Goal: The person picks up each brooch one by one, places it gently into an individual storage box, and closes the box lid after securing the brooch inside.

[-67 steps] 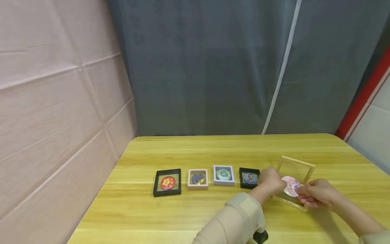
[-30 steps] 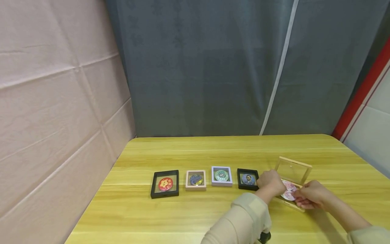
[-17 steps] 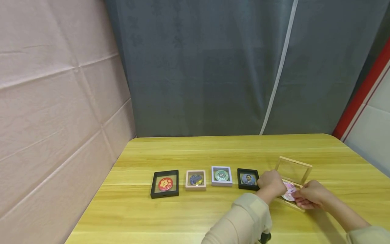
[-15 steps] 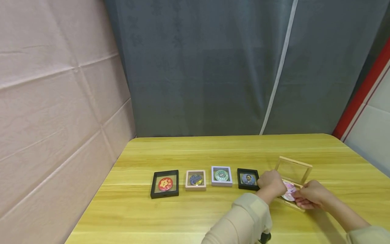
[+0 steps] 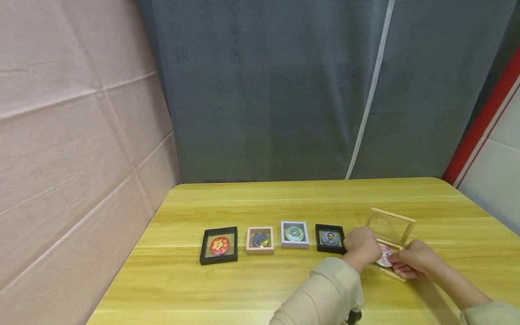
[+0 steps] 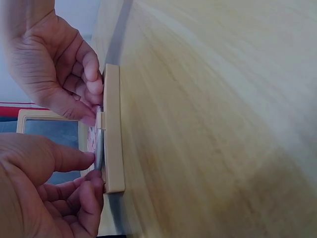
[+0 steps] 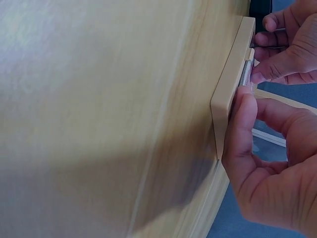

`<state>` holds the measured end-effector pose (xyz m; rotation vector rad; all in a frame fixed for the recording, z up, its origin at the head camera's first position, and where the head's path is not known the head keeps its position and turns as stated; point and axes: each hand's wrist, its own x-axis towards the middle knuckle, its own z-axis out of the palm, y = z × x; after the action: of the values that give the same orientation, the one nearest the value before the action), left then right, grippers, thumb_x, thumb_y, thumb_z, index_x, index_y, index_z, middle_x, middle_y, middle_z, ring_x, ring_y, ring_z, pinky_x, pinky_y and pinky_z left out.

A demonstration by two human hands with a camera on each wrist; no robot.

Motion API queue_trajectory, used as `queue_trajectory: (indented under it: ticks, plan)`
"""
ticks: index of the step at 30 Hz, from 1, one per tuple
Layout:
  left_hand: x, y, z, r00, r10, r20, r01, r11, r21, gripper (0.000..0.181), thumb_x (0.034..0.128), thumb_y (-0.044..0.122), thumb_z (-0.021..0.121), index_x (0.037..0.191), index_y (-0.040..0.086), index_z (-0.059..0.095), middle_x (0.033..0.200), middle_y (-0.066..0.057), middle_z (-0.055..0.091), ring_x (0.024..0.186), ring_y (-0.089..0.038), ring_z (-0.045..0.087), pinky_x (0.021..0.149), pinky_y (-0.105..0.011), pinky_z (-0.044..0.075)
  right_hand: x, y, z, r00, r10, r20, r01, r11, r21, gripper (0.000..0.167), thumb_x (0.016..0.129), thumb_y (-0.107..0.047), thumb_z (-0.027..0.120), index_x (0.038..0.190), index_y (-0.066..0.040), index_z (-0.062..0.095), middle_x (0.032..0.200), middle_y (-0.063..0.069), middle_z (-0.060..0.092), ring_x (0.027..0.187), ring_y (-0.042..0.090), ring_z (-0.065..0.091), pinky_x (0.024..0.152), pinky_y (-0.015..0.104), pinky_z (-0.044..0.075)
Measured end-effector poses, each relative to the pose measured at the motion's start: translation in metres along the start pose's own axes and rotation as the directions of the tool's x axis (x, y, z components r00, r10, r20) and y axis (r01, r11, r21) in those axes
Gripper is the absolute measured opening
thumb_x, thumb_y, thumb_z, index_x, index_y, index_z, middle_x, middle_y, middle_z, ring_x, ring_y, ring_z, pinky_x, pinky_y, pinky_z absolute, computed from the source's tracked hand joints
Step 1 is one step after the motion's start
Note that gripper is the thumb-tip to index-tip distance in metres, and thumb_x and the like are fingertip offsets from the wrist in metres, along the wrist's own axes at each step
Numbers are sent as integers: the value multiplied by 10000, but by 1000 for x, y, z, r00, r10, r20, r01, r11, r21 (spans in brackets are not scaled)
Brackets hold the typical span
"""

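A round pink-and-white button badge (image 5: 384,255) lies low over the base of a light wood-coloured display frame (image 5: 387,272). The frame is hinged open, its clear-windowed lid (image 5: 411,221) leaning up at the back. My left hand (image 5: 360,246) pinches the badge's left edge between thumb and fingers. On the opposite edge, my right hand (image 5: 416,260) also pinches it with thumb and curled fingers. Seen edge-on in the left wrist view, the badge (image 6: 99,144) sits against the frame's rim (image 6: 114,129), beside a small tab. Fingers partly cover it.
Left of the hands, several closed display frames with badges stand in a row: a black one (image 5: 219,260), a pink one (image 5: 260,251), a lilac one (image 5: 294,245) and another black one (image 5: 330,248), close to my left hand. A dark curtain (image 5: 260,90) hangs behind the table (image 5: 227,293).
The badge has come down from a raised, tilted position into the frame's base, both hands staying on it. In the last half second it settles slightly lower. The head view has shifted a little.
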<state>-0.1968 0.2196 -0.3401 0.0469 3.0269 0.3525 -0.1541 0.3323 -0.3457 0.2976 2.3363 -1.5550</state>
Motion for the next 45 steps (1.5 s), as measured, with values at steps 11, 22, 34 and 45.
queue_trajectory:
  ticks: [11, 22, 34, 45]
  plan:
    - [3, -2, -2, 1000, 27, -14, -27, 1000, -6, 202, 670, 365, 736, 707, 195, 634, 690, 61, 594, 598, -101, 553, 484, -275, 431, -1, -3, 3, 996, -20, -85, 8, 990, -140, 169, 811, -78, 557, 677, 26, 551, 540, 21, 584, 460, 71, 571, 474, 226, 492]
    - [7, -10, -13, 998, 65, -17, -67, 985, -159, 239, 686, 389, 708, 771, 192, 603, 622, 34, 527, 523, -107, 475, 443, -262, 379, -14, -1, -11, 993, -112, -39, 85, 898, -432, 372, 782, -276, 687, 610, -86, 417, 509, -17, 475, 445, 74, 473, 449, 234, 462]
    - [13, -25, -37, 947, 319, 30, -263, 827, -496, 688, 726, 220, 707, 1311, 306, 356, 899, 46, 607, 679, -125, 533, 585, -255, 431, -5, 7, 6, 994, -39, -103, -6, 914, -406, 568, 635, -278, 810, 808, 70, 396, 644, 85, 484, 516, 137, 515, 498, 278, 497]
    - [14, -34, -29, 929, 369, 36, -265, 728, -632, 376, 759, 293, 713, 1054, 154, 525, 884, 31, 568, 764, -83, 543, 632, -227, 450, -6, 10, 5, 994, -74, -84, 38, 929, -367, 525, 670, -283, 790, 837, 71, 439, 676, 72, 510, 562, 162, 535, 524, 300, 506]
